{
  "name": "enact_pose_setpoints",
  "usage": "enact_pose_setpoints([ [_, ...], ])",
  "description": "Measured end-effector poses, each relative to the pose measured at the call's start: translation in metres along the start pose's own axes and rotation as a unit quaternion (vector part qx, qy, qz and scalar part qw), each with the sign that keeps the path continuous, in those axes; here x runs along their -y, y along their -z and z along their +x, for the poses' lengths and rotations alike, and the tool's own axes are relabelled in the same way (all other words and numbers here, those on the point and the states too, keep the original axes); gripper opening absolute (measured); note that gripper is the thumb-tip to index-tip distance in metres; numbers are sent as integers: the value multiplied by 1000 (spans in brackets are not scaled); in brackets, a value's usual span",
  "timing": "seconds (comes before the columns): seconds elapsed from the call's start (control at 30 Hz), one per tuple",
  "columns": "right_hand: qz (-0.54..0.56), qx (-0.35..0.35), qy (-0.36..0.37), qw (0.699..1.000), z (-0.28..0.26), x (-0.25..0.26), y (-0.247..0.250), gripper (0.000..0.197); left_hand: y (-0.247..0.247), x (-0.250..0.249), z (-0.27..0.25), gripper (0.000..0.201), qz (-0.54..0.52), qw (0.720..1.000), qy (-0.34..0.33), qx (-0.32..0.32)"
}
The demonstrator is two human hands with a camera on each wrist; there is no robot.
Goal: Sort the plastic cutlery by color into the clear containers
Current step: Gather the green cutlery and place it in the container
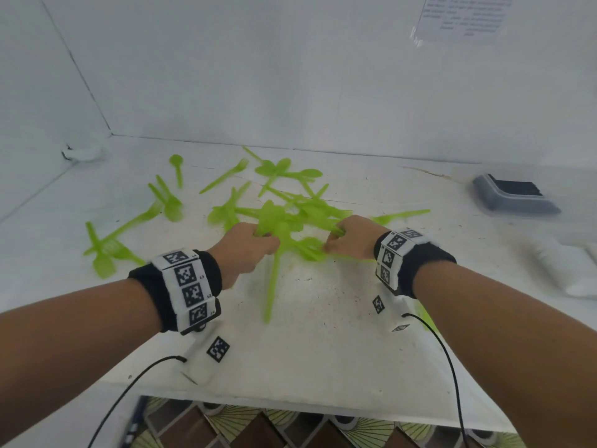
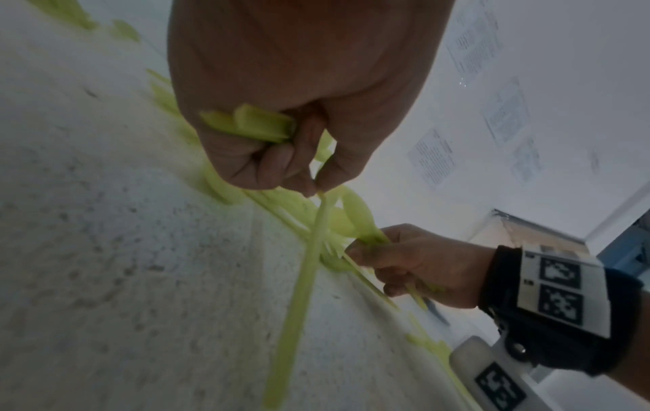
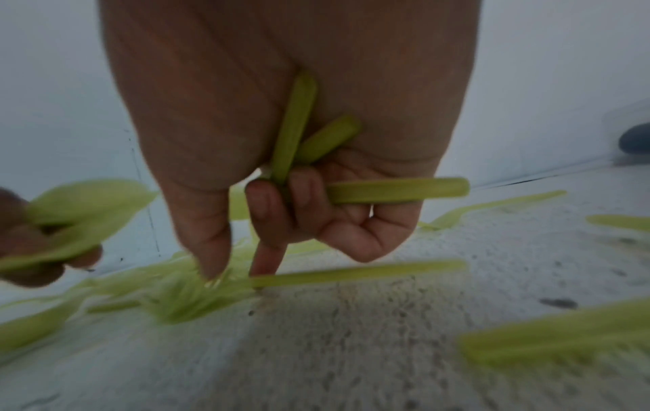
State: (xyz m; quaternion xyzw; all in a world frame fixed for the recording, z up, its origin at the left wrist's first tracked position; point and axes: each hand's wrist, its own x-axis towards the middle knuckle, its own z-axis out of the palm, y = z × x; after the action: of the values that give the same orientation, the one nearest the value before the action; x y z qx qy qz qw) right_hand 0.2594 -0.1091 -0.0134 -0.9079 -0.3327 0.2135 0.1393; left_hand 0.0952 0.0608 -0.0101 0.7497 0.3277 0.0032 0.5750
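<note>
Bare recording booth: white walls (image 1: pixel 290 76), taped printed sheet (image 1: pixel 465 17), tabletop (image 1: pixel 323 334).

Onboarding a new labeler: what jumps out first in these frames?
The bright green plastic cutlery strewn across the middle of the white table, every visible piece the same green. Next, both hands working in the pile: the left hand and the right hand each hold several green pieces in their grip. A grey tray-like object sits at the far right; no clear container is plainly visible.
</note>
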Motion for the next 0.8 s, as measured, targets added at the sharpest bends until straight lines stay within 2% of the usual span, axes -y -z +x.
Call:
enact_pose_setpoints([
  [0.07, -4, 23, 12, 1000, -1, 0, -3, 20, 3, -6, -4, 27, -16, 1000, -11, -2],
  [0.13, -22, 25, 24, 999, -2, 1, -3, 18, 7, -11, -7, 16, -25, 999, -27, -14],
  [0.2, -50, 30, 33, 998, 0, 2, -2, 21, 13, -13, -9, 17, 7, 998, -59, -19],
  [0.33, -46, 12, 28, 998, 0, 0, -2, 21, 21, -11, -10, 23, 95, 990, -108, 12],
  [0.47, -29, 5, 26, 999, 1, -1, -1, 19, 19, -7, -5, 26, 127, 985, -113, 16],
  [0.7, 148, -78, -12, 986, 7, -9, 5, 22, 18, -7, -5, 29, 145, 979, -132, 57],
  [0.8, 197, -77, -11, 977, 9, -7, 7, 28, 25, -8, -2, 29, 129, 981, -129, 62],
])
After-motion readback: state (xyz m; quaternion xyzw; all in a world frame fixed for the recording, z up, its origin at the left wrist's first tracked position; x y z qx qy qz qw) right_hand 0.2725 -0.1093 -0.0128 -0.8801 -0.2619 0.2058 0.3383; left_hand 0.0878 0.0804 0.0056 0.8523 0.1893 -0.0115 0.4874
